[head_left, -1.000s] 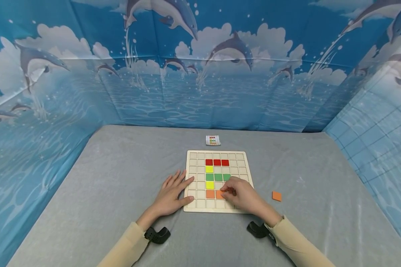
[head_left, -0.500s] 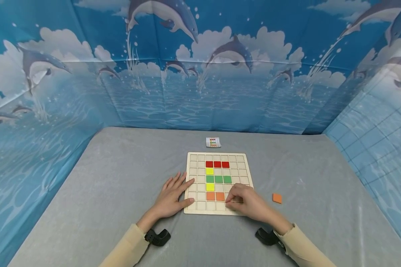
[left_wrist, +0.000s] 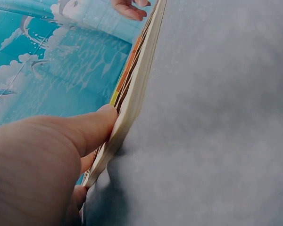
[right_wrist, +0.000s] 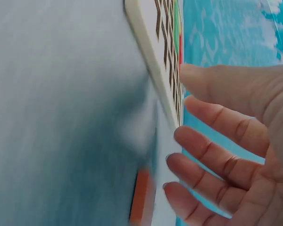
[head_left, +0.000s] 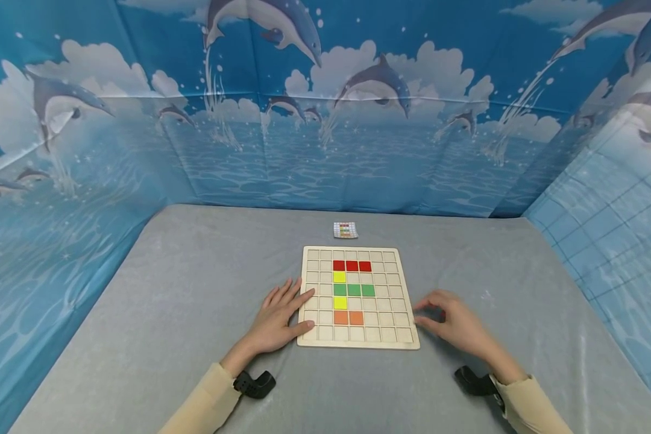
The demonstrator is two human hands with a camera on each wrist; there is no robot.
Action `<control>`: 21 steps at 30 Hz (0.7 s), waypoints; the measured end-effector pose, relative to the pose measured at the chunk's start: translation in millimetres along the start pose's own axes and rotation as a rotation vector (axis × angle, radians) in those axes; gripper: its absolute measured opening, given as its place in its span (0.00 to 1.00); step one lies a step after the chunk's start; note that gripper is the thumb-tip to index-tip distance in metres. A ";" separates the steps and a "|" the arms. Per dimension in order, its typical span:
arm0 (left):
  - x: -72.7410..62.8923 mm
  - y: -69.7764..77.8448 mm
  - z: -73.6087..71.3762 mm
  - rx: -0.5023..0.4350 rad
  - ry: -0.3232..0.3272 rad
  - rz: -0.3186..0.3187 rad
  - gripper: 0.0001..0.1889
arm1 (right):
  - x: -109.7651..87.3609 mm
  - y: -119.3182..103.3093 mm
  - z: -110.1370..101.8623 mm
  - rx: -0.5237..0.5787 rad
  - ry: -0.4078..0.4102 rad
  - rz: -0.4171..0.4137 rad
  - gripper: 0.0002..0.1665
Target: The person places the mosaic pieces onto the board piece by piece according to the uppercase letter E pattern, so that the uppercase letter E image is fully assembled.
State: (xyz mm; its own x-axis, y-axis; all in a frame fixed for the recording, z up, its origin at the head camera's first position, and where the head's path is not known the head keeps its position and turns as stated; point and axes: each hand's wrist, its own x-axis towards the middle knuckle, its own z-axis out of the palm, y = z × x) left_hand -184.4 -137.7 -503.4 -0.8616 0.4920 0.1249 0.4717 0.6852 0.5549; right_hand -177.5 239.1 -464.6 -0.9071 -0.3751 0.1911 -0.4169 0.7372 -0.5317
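Note:
A wooden grid board (head_left: pixel 380 337) lies flat on the table. Set in its squares are red tiles (head_left: pixel 352 266), yellow tiles (head_left: pixel 339 302), green tiles (head_left: pixel 354 290) and two orange tiles (head_left: pixel 355 317). Across the board's left edge rests my left hand (head_left: pixel 276 319), fingers spread; its thumb touches the rim in the left wrist view. Just off the right edge is my right hand (head_left: pixel 458 322), holding nothing, thumb and fingers apart. Beyond its fingertips in the right wrist view lies a loose orange tile (right_wrist: pixel 142 197) on the cloth; the hand hides it from the head view.
A small card (head_left: pixel 345 230) printed with a coloured grid pattern lies behind the board. Grey cloth (head_left: pixel 206 259) covers the table. Blue dolphin-print curtains (head_left: pixel 325 163) hang along the back and both sides.
My right hand has left the board's bottom coloured row, moving right past the edge and over the spot where the loose orange tile lay. My left hand has stayed in place.

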 end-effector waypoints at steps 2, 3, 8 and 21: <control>0.0 -0.4 -0.1 0.002 -0.001 -0.001 0.34 | -3.3 5.8 -4.0 -0.032 0.006 0.025 0.14; 0.0 -0.5 -0.3 0.003 -0.002 -0.001 0.34 | -5.0 8.5 -5.5 -0.046 0.004 0.041 0.15; -0.5 0.3 -1.9 0.005 -0.007 -0.004 0.34 | -12.1 17.8 -11.1 -0.078 -0.018 0.113 0.24; 0.2 1.0 -0.5 0.014 -0.010 -0.007 0.34 | -18.8 32.6 -22.9 -0.063 -0.127 0.324 0.24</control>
State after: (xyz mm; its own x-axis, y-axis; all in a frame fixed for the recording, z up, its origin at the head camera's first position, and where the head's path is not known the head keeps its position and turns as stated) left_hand -184.2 -137.2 -502.4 -0.8630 0.4924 0.1128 0.4682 0.6960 0.5444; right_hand -175.4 283.1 -466.5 -0.9801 -0.1794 -0.0855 -0.1145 0.8613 -0.4950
